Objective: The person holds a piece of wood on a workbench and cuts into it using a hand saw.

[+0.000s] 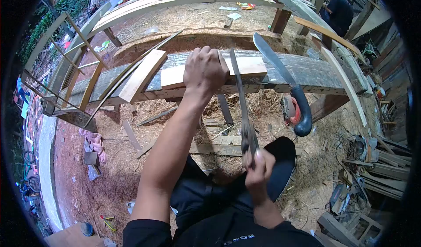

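Note:
My left hand (204, 67) presses down on a pale wooden block (247, 66), its fingers curled over the far side. The block lies lengthwise on a weathered wooden bench (315, 73). A handsaw (240, 89) is gripped by its handle in my right hand (259, 168), below the bench's near edge. The saw's narrow blade points away from me and crosses the block just right of my left hand. To the right, a machete (276, 60) rests across the bench, its black handle jutting over the near edge. Another pale board (142, 76) lies slanted at the left.
Sawdust and offcuts cover the ground (118, 177). A wooden frame (66, 58) stands at the bench's left end. A red-and-grey tool (291, 109) sits beneath the machete handle. Scrap timber (386, 177) is piled at right. Another person (340, 12) is at the upper right.

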`<state>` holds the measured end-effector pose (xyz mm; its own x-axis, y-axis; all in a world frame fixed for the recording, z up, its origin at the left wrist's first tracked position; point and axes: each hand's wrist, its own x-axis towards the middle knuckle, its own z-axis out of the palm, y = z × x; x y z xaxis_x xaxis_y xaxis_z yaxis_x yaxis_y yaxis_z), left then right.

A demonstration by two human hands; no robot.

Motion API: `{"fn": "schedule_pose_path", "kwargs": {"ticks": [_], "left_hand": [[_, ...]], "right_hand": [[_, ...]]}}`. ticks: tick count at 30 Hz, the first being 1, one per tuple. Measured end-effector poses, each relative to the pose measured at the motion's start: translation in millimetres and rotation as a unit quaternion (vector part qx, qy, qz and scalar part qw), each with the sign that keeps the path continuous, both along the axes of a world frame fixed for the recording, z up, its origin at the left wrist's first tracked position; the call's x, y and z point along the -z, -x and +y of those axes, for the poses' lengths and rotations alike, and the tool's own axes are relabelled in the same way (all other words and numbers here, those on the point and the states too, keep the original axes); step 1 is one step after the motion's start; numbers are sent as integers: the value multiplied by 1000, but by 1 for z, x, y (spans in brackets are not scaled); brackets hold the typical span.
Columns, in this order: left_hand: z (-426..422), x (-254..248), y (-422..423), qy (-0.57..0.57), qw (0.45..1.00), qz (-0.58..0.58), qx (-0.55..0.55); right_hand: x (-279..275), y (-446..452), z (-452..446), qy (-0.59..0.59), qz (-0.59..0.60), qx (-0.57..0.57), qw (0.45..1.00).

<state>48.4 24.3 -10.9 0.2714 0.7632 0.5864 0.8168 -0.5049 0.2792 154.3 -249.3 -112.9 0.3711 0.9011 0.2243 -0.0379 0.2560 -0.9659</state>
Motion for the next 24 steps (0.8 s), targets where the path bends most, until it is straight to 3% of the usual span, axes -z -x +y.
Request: {"fn": "schedule_pose_path", "kwargs": {"ticks": [2, 6, 8, 11, 13, 16, 19, 22, 23, 24], "left_hand": [[0, 1, -1, -3, 1000, -1, -8], [-1, 5, -1, -11, 1000, -3, 2], [1, 3, -1, -16, 1000, -12, 3], [-3, -3, -2, -1, 1000, -8, -5], [-1, 1, -2, -15, 1000, -14, -4], [-2, 4, -1, -17, 1000, -4, -4], [1, 1, -1, -24, 1000, -11, 6], [1, -1, -1, 11, 1000, -2, -11], [1, 0, -2, 13, 1000, -1, -9], [2, 2, -2, -1, 1000, -4, -9]], "right_hand": [[-11, -4, -18, 34, 8, -50, 998], [-28, 9, 42, -1, 45, 80, 996], [-40, 5, 61, 4, 52, 68, 996], [-17, 0, 19, 24, -19, 39, 999], [-22, 3, -22, 65, 31, 12, 997], [-18, -1, -1, 37, -52, 45, 997], [-22, 7, 67, 30, -29, 74, 996], [-15, 15, 42, 7, 17, 111, 994], [-7, 4, 15, 8, -63, 63, 996], [-8, 6, -12, 18, -39, 42, 998]]}}
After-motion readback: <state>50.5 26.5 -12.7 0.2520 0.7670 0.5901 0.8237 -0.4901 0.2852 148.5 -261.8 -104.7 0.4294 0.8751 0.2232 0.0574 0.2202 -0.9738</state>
